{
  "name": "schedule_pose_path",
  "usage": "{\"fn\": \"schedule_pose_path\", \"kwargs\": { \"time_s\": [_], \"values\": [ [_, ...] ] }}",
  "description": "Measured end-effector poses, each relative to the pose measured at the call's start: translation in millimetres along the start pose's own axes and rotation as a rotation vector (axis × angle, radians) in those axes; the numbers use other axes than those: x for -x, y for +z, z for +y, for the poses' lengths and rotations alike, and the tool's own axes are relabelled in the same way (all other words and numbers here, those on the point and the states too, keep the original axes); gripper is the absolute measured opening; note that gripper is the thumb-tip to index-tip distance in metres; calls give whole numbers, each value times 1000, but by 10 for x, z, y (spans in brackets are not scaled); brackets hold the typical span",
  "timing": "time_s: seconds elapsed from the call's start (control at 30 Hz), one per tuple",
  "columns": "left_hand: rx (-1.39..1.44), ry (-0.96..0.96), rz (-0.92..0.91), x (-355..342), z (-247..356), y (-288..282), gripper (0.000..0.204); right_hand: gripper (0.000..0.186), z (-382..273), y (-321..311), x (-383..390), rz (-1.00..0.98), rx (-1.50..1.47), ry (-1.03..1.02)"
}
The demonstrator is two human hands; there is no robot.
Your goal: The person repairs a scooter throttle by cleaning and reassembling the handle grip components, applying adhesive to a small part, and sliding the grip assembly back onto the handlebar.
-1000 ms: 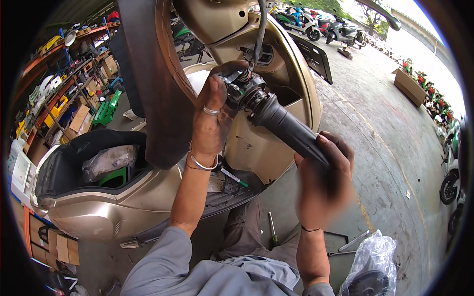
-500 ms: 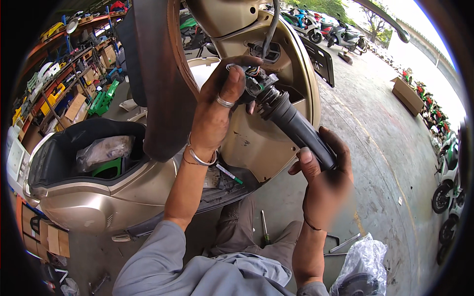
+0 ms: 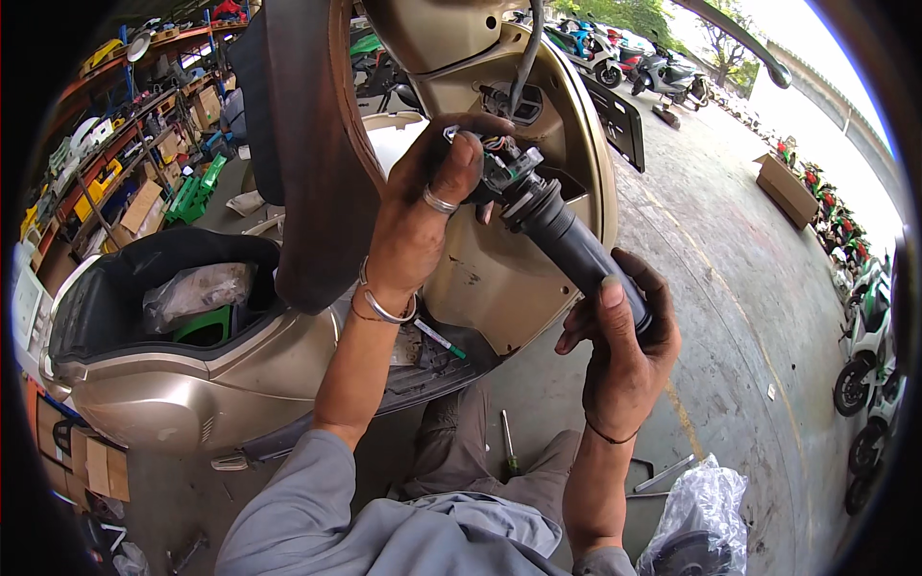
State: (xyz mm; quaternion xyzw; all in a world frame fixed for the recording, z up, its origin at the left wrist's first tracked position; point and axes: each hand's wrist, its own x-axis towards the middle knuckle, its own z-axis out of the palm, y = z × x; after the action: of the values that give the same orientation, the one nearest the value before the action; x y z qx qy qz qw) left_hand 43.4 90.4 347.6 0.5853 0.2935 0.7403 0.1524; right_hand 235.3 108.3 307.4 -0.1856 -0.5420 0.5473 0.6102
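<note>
A black handlebar grip (image 3: 579, 248) slants down to the right in front of a gold scooter's front panel (image 3: 504, 278). My right hand (image 3: 629, 360) is closed round its lower end, thumb along the top. At the upper end, by a collar, sits an opened switch housing (image 3: 511, 171) with thin coloured wires showing. My left hand (image 3: 421, 206) is closed on that housing, thumb up; its other fingers are mostly hidden behind it. A grey cable (image 3: 528, 67) comes down from above, close to the housing.
The scooter's open seat bucket (image 3: 91, 317) holds a plastic-wrapped item, and its brown seat (image 3: 322, 163) stands raised. A marker (image 3: 440, 339) lies on the footboard. On the floor are a screwdriver (image 3: 509, 442) and a clear plastic bag (image 3: 701, 509). Loaded shelves (image 3: 115, 182) stand left.
My right hand has shifted slightly up along the grip, and its thumb now lies higher on it. My left hand keeps its hold on the housing.
</note>
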Motion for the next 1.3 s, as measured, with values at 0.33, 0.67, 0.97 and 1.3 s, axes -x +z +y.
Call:
{"fn": "schedule_pose_path", "kwargs": {
  "time_s": [0.33, 0.67, 0.97, 1.3],
  "values": [
    [-39, -35, 53, 0, 73, 47, 44, 47, 0, 15, -8, 27, -51, 82],
    [-405, -104, -79, -239, 387, 166, 63, 47, -102, -98, -73, 8, -252, 252],
    [-410, -171, 53, -289, 300, 109, 74, 45, -354, 38, 31, -43, -132, 219],
    [-117, -377, 60, -389, 227, 2, 58, 39, -558, 160, 35, 17, -10, 128]
  ]
}}
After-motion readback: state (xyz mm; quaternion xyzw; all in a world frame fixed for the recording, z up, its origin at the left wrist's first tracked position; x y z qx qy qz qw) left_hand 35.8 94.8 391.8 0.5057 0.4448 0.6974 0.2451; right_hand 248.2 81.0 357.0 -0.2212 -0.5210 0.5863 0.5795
